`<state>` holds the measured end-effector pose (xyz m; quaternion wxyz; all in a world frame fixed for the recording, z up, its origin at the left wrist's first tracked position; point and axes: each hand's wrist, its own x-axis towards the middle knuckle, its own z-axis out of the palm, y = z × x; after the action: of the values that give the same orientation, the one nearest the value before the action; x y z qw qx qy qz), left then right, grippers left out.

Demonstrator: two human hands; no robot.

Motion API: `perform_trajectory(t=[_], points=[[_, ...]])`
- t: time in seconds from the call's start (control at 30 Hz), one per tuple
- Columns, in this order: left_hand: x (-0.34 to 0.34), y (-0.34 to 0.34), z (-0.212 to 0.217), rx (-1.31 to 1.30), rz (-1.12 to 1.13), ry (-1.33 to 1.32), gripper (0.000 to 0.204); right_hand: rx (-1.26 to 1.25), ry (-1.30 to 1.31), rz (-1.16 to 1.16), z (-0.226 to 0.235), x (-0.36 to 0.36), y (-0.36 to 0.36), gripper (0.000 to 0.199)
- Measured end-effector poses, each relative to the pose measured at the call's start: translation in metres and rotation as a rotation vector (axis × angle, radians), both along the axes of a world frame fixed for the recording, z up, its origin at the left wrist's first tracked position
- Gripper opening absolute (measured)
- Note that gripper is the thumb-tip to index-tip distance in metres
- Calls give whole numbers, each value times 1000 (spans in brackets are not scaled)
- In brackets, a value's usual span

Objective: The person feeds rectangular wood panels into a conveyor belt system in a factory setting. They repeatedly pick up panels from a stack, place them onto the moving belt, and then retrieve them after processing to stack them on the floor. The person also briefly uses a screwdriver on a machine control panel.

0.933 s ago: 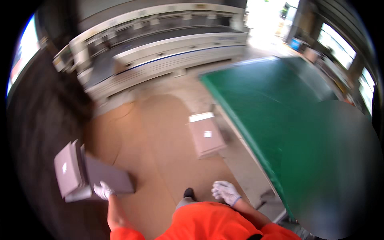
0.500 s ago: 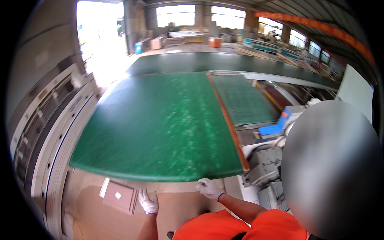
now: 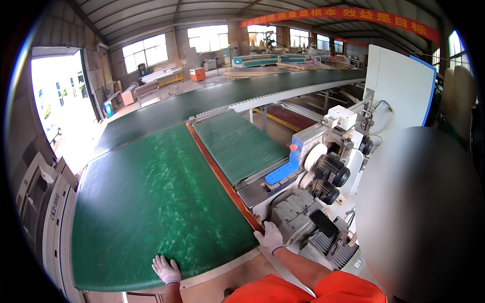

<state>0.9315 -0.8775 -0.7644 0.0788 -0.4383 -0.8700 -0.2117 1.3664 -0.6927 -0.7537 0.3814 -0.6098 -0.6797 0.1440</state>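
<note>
Left hand point(image 3: 166, 269): I rest it open, flat on green belt point(image 3: 151, 202) edge, 6 o'clock.
Right hand point(image 3: 269, 236): I hold it open at the belt corner, 4 o'clock; better clear of motors point(image 3: 328, 177).

Wide green conveyor belt point(image 3: 151, 202), both gloved hands resting on its near edge

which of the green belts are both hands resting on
The wide near belt, left of the orange strip: left hand and right hand sit on its front edge.

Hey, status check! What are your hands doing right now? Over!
Left hand flat on green belt near edge. Right hand at belt's corner by grey motors. Both gloved, holding nothing. Belt bare.
</note>
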Motion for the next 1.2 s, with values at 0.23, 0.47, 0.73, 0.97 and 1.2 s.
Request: perform_trajectory(t=[0.23, 0.47, 0.73, 0.97, 1.2], points=[[-11, 41, 4, -1, -124, 1, 61, -397, -23, -77, 4, -29, 26, 69], [-45, 100, 1, 49, -247, -1, 59, -543, -118, -173, 6, -32, 45, 80], [-91, 171, 3, 90, -331, 19, 57, -551, -144, -275, 11, -47, 42, 76], [-103, 209, -3, 80, -419, 45, 56, -510, -85, -336, 15, -48, 40, 72], [-104, 214, 0, 33, -415, 54, 57, -571, -95, -315, 21, -51, 40, 72]])
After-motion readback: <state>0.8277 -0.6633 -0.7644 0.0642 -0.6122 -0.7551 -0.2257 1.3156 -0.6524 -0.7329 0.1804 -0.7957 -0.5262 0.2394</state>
